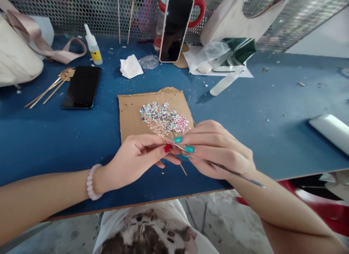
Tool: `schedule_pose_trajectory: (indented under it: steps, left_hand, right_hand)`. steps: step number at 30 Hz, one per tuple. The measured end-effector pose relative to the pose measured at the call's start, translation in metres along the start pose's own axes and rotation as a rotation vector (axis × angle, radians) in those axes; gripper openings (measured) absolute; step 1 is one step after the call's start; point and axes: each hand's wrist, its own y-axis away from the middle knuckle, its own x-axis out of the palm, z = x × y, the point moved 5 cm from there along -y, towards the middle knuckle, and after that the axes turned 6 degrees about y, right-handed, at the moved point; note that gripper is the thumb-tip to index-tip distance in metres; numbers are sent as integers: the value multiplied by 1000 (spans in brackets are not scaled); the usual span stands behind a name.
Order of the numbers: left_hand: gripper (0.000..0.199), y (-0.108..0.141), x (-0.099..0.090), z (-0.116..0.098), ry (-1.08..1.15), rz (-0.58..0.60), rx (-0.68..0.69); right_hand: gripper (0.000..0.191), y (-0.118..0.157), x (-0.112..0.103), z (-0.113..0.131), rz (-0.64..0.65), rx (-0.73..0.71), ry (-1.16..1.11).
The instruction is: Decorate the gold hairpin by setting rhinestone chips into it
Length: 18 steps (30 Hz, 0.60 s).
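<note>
My left hand (139,155), with a beaded bracelet at the wrist, pinches a thin gold stick (183,169) whose lower end points down to the right. Close against it on the right, my right hand (218,150) grips a slim metal tool (234,172) like a pen, its pale tip between the two hands. Just beyond the fingers lies a cardboard piece (129,119) bearing a heap of small glittering rhinestones (163,115), silver-blue at the left and pink at the right. Whatever the tool tip touches is too small to make out.
A black phone (82,87) and gold sticks (51,88) lie left, near a glue bottle (93,46). Behind the cardboard are crumpled paper (131,66), an upright phone (176,28) and plastic bags (234,54). A white object (331,132) rests at the far right.
</note>
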Motion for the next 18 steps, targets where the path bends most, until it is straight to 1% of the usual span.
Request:
schedule_pose_trajectory:
  steps: [5, 9, 14, 18]
  left_hand:
    - [18, 0, 0, 2, 7, 2, -21]
    - [16, 1, 2, 1, 26, 11, -28]
    - [15, 0, 4, 1, 52, 55, -74]
    - [18, 1, 6, 3, 104, 94, -92]
  right_hand:
    - [10, 3, -1, 2, 37, 31, 2]
    - [11, 5, -4, 4, 40, 31, -18]
    - [9, 6, -4, 3, 33, 45, -15]
    - [9, 5, -3, 3, 45, 60, -8]
